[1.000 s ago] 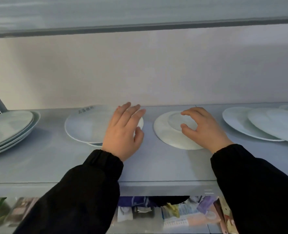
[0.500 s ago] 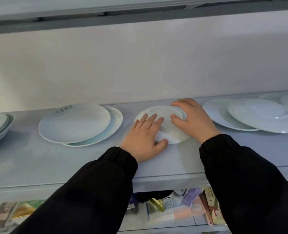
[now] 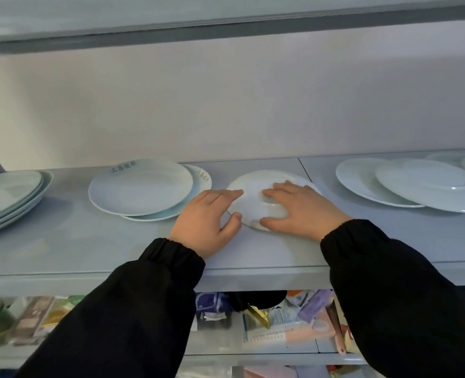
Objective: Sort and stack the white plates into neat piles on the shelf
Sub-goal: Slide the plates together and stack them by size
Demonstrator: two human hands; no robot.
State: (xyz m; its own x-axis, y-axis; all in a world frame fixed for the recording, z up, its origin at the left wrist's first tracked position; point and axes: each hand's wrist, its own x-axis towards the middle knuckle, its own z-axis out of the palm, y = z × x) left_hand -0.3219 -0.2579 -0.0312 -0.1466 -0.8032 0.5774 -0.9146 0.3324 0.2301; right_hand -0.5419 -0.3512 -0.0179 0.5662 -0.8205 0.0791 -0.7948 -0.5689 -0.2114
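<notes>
While your left hand point(image 3: 205, 222) lay straight-fingered against the plate point(image 3: 255, 181), your right hand point(image 3: 300, 210) curled round its foot; the pile point(image 3: 141, 186) sat left of your left fingers point(image 3: 225, 193).

Left hand point(image 3: 206, 219): palm down, fingers straight and together, tips touching the plate point(image 3: 255, 181) at its rim, thumb spread. Right hand point(image 3: 302, 211): palm down, fingers and thumb curled round the plate's raised foot. Forearms: black sleeves point(image 3: 144, 309).
</notes>
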